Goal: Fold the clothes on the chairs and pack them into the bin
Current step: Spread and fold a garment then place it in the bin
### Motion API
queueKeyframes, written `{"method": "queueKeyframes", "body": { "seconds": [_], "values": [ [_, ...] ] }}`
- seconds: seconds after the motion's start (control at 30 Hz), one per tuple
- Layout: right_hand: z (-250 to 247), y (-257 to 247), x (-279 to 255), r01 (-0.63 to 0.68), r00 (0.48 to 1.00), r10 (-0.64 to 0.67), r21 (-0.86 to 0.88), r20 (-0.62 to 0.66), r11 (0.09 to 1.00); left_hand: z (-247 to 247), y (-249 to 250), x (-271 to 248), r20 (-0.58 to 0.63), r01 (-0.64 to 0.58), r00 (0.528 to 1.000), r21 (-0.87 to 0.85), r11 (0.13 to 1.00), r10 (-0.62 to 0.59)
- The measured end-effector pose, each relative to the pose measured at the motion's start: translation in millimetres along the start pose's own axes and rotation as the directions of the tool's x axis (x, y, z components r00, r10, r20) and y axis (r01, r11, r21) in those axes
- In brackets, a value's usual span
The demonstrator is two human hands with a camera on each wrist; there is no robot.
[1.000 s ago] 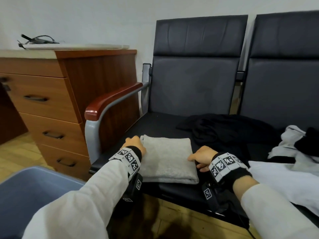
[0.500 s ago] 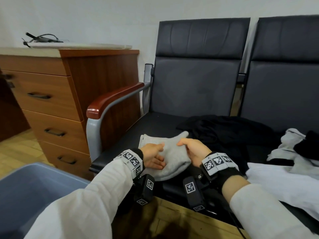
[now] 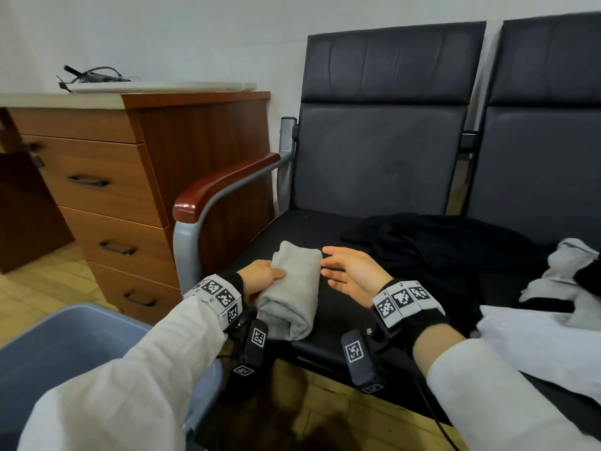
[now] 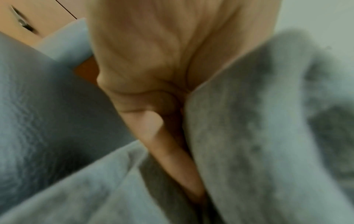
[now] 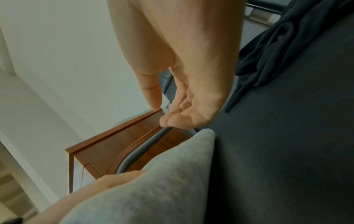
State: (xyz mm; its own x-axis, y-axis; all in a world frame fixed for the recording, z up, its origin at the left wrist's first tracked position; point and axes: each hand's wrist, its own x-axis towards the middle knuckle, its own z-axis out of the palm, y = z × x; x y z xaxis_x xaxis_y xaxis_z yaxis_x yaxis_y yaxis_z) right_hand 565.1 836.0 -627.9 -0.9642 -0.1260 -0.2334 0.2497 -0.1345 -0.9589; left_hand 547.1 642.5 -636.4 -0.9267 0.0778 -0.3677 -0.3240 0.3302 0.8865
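A folded grey garment (image 3: 294, 294) lies as a narrow bundle on the front of the left chair seat (image 3: 328, 229). My left hand (image 3: 261, 276) grips its left side, thumb on top and fingers tucked under the folds; the left wrist view shows a finger (image 4: 172, 154) wedged between grey layers (image 4: 258, 136). My right hand (image 3: 349, 271) hovers just right of the bundle, palm facing it, fingers relaxed and empty; in the right wrist view the right hand (image 5: 172, 106) is above the grey garment (image 5: 153, 189). The blue-grey bin (image 3: 65, 349) stands on the floor at lower left.
A black garment (image 3: 439, 242) is heaped on the seat behind my right hand. Grey-white and black clothes (image 3: 566, 281) and a white garment (image 3: 536, 346) lie on the right chair. A wooden armrest (image 3: 221, 187) and a drawer cabinet (image 3: 130, 196) stand to the left.
The flat grey rectangle was folded over in half into a narrow bundle. My right hand let go and drew back to the right; my left hand now grips the bundle's left side.
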Motion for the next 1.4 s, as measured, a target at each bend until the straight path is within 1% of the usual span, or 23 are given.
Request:
{"method": "queueKeyframes", "body": {
  "seconds": [0.07,0.13,0.2,0.27,0.3,0.33,0.37,0.4,0.47,0.5,0.53,0.6,0.67,0.77,0.83,0.93,1.0,1.07,1.13,1.23,1.27,1.33,1.4],
  "values": [
    [-1,3,1,-0.013,1.000,0.012,-0.031,-0.015,0.999,-4,-2,1,-0.025,0.040,0.999,0.075,0.996,-0.038],
    [1,6,3,-0.029,1.000,0.028,-0.065,-0.011,0.997,-6,-1,-1,-0.033,0.114,0.993,0.212,0.971,-0.110],
    [5,9,4,-0.043,0.999,0.044,-0.091,0.003,0.995,-5,4,-8,-0.049,0.178,0.984,0.424,0.888,-0.173],
    [8,12,6,-0.060,0.998,0.061,-0.104,0.008,0.993,-5,11,-14,-0.077,0.223,0.972,0.610,0.760,-0.224],
    [10,13,6,-0.071,0.997,0.073,-0.109,0.012,0.992,-5,11,-15,-0.087,0.228,0.969,0.665,0.711,-0.230],
    [12,14,7,-0.083,0.996,0.086,-0.114,0.017,0.990,-5,12,-15,-0.100,0.233,0.968,0.690,0.686,-0.228],
    [14,15,6,-0.095,0.995,0.098,-0.119,0.022,0.988,-5,10,-13,-0.120,0.246,0.967,0.676,0.695,-0.226],
    [15,15,6,-0.103,0.994,0.107,-0.120,0.026,0.987,-4,8,-9,-0.141,0.267,0.963,0.620,0.738,-0.230],
    [17,15,5,-0.111,0.993,0.115,-0.119,0.025,0.987,0,3,-4,-0.203,0.292,0.953,0.433,0.852,-0.224],
    [17,15,5,-0.112,0.993,0.116,-0.117,0.025,0.987,2,0,-1,-0.252,0.288,0.946,0.351,0.891,-0.206],
    [17,15,5,-0.114,0.993,0.118,-0.114,0.025,0.987,3,-3,1,-0.305,0.275,0.936,0.327,0.904,-0.175],
    [16,16,6,-0.121,0.992,0.124,-0.110,0.022,0.986,2,-9,5,-0.377,0.268,0.919,0.382,0.885,-0.115],
    [13,17,7,-0.136,0.991,0.135,-0.090,-0.012,0.987,1,-13,9,-0.386,0.268,0.915,0.368,0.890,-0.116],
    [7,19,8,-0.175,0.980,0.174,-0.001,-0.100,0.985,-1,-9,11,-0.322,0.242,0.932,0.209,0.948,-0.167],
    [2,20,7,-0.199,0.971,0.203,0.041,-0.125,0.979,-2,-5,10,-0.295,0.190,0.943,0.101,0.977,-0.153],
    [0,19,3,-0.231,0.968,0.234,0.041,-0.094,0.972,-6,-2,11,-0.206,0.109,0.972,-0.046,0.993,-0.116],
    [0,17,1,-0.250,0.966,0.253,0.057,-0.056,0.967,-8,-1,8,-0.101,0.078,0.991,-0.125,0.989,-0.091],
    [-1,17,-1,-0.257,0.965,0.261,0.096,-0.028,0.962,-5,5,2,0.004,0.019,1.000,-0.197,0.980,-0.018],
    [-4,14,-3,-0.234,0.971,0.239,0.166,-0.008,0.958,1,13,-5,0.088,-0.032,0.995,-0.240,0.970,0.055],
    [-13,9,-2,-0.160,0.985,0.170,0.287,-0.011,0.944,11,18,-8,0.150,-0.086,0.981,-0.251,0.964,0.126],
    [-17,7,-2,-0.138,0.988,0.152,0.342,-0.013,0.929,14,17,-10,0.180,-0.084,0.975,-0.244,0.966,0.130],
    [-22,4,-3,-0.134,0.989,0.147,0.410,-0.001,0.902,20,14,-12,0.295,-0.023,0.951,-0.229,0.973,0.092],
    [-26,3,-4,-0.127,0.987,0.151,0.333,-0.049,0.935,24,12,-13,0.366,0.028,0.930,-0.183,0.983,0.042]
  ]
}}
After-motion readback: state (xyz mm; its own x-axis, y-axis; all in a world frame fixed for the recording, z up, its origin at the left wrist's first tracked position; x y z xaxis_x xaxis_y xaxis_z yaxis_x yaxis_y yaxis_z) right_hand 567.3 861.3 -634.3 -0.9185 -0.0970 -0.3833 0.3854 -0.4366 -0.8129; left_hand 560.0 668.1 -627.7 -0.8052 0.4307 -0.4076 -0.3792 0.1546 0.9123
